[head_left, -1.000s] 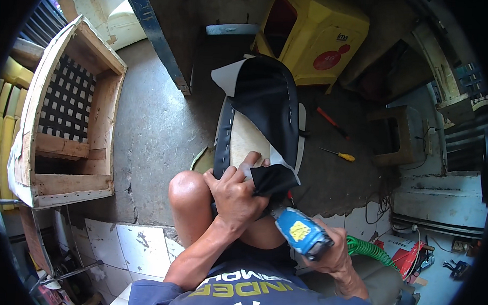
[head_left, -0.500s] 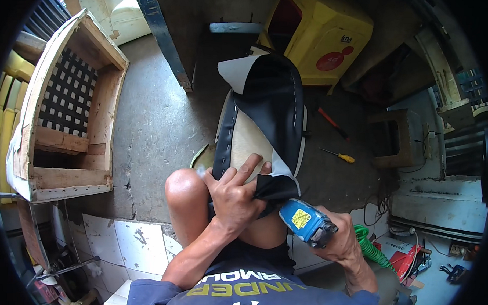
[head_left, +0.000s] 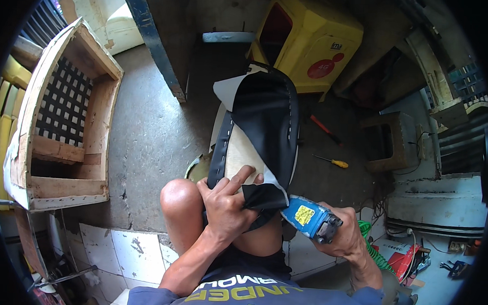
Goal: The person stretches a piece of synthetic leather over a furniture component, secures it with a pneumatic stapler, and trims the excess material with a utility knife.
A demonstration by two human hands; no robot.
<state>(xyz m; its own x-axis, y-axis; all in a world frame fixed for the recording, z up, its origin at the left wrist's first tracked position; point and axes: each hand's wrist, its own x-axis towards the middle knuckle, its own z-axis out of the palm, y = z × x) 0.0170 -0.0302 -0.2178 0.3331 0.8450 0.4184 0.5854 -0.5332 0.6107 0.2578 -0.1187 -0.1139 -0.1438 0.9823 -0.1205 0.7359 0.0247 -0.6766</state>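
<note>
A long padded seat piece (head_left: pixel 237 152) with a pale bare panel lies in front of me, its lower end by my lap. Black vinyl cover (head_left: pixel 264 107), white on its back, wraps it, with staples along both edges and a loose flap folded over. My left hand (head_left: pixel 229 208) grips the cover's near end, thumb at the left edge and some fingers over the pale panel. In my right hand (head_left: pixel 344 234) is a blue staple gun (head_left: pixel 306 215), its nose right beside the near right corner of the cover. The fingers around its handle are partly hidden.
A wooden frame (head_left: pixel 97 131) with woven black webbing stands at left. Beyond the seat piece is a yellow plastic stool (head_left: pixel 317 53). Right of it on the floor lie a red-handled tool (head_left: pixel 325 129) and a yellow-handled screwdriver (head_left: pixel 332 161). A green coiled hose (head_left: pixel 377 259) hangs near my right forearm.
The view has shifted slightly. My left hand still holds the near end of the cover. The staple gun's nose sits a little higher, close to the cover's corner.
</note>
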